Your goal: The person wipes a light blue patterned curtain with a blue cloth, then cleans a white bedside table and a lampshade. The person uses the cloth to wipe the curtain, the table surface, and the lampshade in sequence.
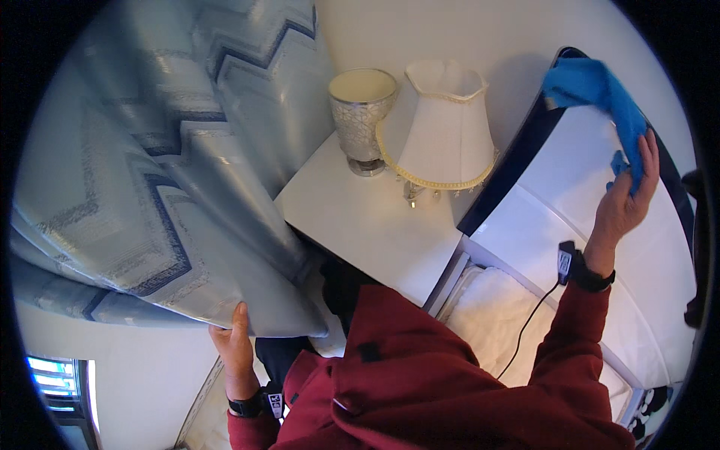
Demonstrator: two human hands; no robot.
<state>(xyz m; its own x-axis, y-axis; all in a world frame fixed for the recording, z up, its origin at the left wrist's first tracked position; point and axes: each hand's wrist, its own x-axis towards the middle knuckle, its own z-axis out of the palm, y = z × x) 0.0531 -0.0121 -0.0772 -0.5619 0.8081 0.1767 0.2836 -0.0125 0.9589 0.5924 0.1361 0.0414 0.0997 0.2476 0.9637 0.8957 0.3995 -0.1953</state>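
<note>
My left hand (232,343) grips the lower edge of a light blue curtain (219,281) with dark blue zigzag bands, at the lower left. At the upper right, my right hand (627,194) holds a bright blue cloth (613,95), which is draped over the headboard's dark top edge. The white padded headboard (540,163) has a glossy dark border. Between the hands stands a white bedside table (365,225) with a silver-patterned, glass-like lamp (363,121) and a lamp with a white fabric shade (444,140) trimmed in yellow.
A bed with a fluffy cream cover (495,309) lies at the right, below the headboard. Its raised side rail borders the bedside table. A window (59,388) shows at the lower left. A thin black cable runs from the device on my right wrist.
</note>
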